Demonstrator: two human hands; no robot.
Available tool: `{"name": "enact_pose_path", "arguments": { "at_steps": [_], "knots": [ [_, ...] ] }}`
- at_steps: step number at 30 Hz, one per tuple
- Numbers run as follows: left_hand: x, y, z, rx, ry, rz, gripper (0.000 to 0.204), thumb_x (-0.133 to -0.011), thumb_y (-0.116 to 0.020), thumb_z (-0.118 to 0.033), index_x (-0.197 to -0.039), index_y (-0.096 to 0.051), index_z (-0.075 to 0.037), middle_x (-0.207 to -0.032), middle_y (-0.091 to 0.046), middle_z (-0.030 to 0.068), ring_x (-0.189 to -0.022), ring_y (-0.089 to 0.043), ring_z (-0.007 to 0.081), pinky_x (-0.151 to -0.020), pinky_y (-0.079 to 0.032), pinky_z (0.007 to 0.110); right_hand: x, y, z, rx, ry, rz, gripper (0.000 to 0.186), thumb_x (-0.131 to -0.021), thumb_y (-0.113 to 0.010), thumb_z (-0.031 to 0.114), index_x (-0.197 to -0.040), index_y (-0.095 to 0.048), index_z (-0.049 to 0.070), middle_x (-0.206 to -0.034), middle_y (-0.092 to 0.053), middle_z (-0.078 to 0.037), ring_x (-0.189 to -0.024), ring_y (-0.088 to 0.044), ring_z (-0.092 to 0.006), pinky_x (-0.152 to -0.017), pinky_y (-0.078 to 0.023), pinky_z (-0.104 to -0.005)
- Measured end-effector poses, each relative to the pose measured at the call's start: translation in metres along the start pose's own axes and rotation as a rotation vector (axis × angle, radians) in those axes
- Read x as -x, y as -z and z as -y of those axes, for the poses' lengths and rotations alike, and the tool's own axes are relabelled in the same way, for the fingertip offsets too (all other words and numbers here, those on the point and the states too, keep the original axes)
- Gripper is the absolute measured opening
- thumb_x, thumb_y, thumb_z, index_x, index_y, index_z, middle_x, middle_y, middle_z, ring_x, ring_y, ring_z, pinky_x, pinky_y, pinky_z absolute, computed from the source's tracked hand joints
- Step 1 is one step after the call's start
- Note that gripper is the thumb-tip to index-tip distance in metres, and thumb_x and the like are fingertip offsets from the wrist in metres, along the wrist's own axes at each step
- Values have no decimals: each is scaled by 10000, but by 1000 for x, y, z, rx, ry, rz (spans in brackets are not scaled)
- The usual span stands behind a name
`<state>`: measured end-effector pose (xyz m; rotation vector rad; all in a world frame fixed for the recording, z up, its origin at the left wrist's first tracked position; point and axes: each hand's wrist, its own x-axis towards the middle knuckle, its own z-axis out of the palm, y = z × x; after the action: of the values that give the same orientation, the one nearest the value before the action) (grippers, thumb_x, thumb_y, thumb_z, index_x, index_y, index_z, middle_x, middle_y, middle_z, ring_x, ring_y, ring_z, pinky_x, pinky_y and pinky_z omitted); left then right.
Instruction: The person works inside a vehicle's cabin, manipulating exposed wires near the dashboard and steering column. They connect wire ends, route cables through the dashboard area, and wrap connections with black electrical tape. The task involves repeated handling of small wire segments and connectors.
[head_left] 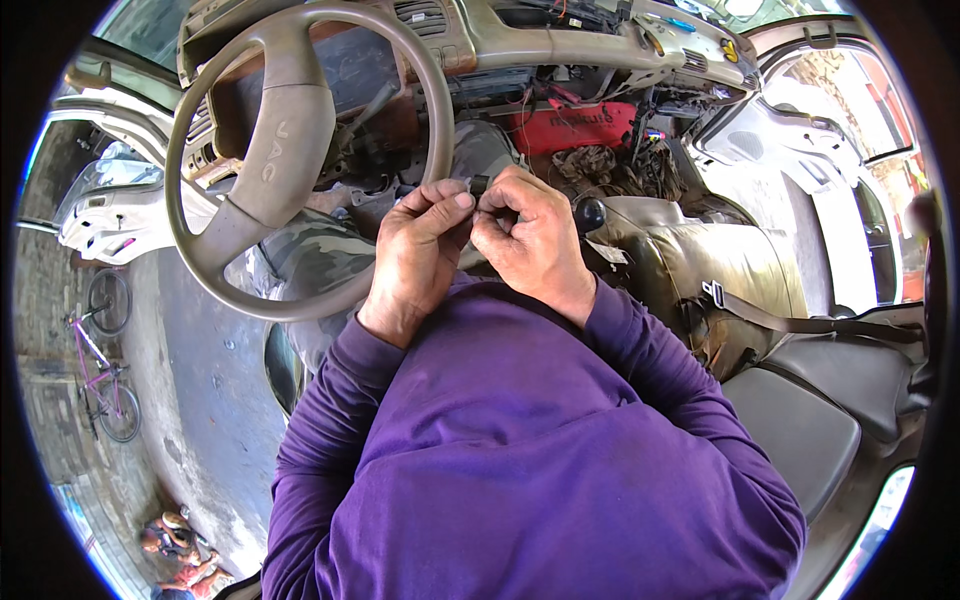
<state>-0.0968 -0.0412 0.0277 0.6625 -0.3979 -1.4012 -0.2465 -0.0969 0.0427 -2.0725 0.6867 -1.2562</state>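
Note:
My left hand (418, 245) and my right hand (535, 240) meet in front of my chest, beside the right part of the steering wheel rim (437, 110). Between their fingertips is a small dark piece (479, 184), too small and covered to name. Thumb and forefinger of the left hand pinch it from one side. The right fingers are curled closed against its other side, hiding much of it. The beige steering wheel stands to the left, over my legs in camouflage trousers (320, 255).
Loose wires hang from the opened dashboard (540, 45), above a red bag (575, 127). A black gear knob (589, 213) stands right of my hand, before a seat with a belt buckle (714, 293). Outside left are a bicycle (100, 370) and people (180, 545).

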Motion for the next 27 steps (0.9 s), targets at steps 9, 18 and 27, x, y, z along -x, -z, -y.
{"name": "enact_pose_path", "arguments": {
  "at_steps": [9, 18, 27],
  "knots": [
    [3, 2, -6, 7, -33, -42, 52, -968, -661, -44, -1017, -653, -31, -1002, -685, 91, -997, -690, 241, -929, -580, 378, -5, 85, -24, 419, 96, -170, 64, -773, -682, 54, -793, -623, 38, -776, -616, -108, -663, -609, -277, -607, -484, -368],
    [3, 3, -10, 53, 49, 97, 90, -921, -691, 1, -997, -674, -45, -973, -694, 72, -963, -712, 238, -906, -589, 373, 0, 103, -41, 327, -211, 208, 578, -799, -663, 70, -1366, -549, 80, -1270, -568, -176, -1152, -613, -351, -1006, -506, -427],
    [13, 9, -16, -42, 127, 173, 103, -904, -698, 11, -998, -678, -27, -958, -694, 76, -915, -725, 245, -856, -613, 385, -30, 58, -22, 80, -153, 699, 405, -785, -759, 54, -1179, -666, 41, -1214, -628, -143, -1121, -620, -359, -936, -509, -417]
  ]
}}
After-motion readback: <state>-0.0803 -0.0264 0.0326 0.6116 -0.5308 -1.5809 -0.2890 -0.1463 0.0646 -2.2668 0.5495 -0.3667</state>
